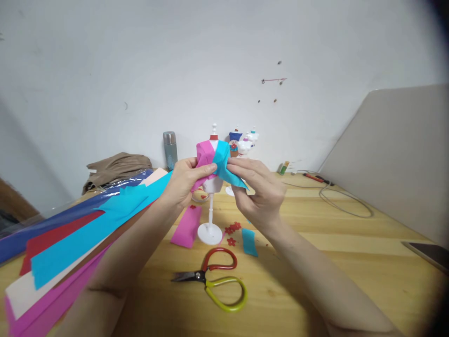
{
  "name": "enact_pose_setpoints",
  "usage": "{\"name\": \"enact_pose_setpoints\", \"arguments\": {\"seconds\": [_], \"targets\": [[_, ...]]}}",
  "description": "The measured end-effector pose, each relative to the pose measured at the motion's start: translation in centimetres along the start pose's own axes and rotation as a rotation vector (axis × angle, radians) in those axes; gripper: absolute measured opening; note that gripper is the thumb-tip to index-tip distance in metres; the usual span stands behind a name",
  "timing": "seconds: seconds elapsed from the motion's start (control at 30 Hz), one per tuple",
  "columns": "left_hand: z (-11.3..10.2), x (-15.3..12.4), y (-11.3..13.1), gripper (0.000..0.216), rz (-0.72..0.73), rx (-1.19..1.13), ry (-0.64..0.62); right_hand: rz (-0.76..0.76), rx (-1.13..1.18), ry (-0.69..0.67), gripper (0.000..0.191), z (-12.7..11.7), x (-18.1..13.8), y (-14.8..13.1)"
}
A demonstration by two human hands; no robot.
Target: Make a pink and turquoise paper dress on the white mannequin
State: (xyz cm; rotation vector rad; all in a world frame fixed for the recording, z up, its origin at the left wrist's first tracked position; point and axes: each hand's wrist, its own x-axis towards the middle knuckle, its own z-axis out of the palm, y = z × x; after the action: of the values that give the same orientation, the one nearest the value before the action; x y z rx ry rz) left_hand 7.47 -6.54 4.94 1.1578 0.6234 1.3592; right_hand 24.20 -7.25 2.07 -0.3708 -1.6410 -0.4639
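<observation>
A small white dress-form mannequin (pixel 211 187) with a red neck band stands upright on a round base. Pink fabric (pixel 205 152) covers one side of its chest and blue fabric (pixel 222 157) crosses the other. My left hand (pixel 184 180) is closed on the pink piece at the mannequin's side, its thumb pressed against the front near where the colours meet. With the fingers of my right hand (pixel 257 185), I pinch the blue fabric, whose pointed corner sticks out between thumb and fingers. The mannequin's back is hidden.
Scissors (pixel 199 276) lie in front, near red flower pieces (pixel 231 241), a blue scrap (pixel 249 242) and a pink scrap (pixel 187 227). Long fabric sheets (pixel 80 238) fill the left. Behind are a flask (pixel 170 150) and several other mannequins (pixel 244 146). A cable (pixel 345 208) lies right.
</observation>
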Motion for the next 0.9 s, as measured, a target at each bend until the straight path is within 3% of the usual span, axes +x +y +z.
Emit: {"name": "enact_pose_setpoints", "arguments": {"seconds": [0.2,0.47,0.7,0.9], "targets": [[0.07,-0.05,-0.02,0.030,0.019,0.008,-0.005,-0.086,-0.049,-0.009,0.041,0.13,-0.07,0.21],[0.15,-0.09,-0.04,0.029,0.033,0.038,0.011,-0.092,-0.095,-0.068,0.033,0.20,-0.23,0.32],[0.15,-0.19,-0.18,0.029,0.055,0.090,0.039,-0.126,-0.117,-0.090,0.046,0.37,-0.21,-0.08],[0.23,-0.21,-0.08,0.028,0.057,0.120,0.052,-0.154,-0.138,-0.085,0.033,0.03,-0.16,0.16]]}}
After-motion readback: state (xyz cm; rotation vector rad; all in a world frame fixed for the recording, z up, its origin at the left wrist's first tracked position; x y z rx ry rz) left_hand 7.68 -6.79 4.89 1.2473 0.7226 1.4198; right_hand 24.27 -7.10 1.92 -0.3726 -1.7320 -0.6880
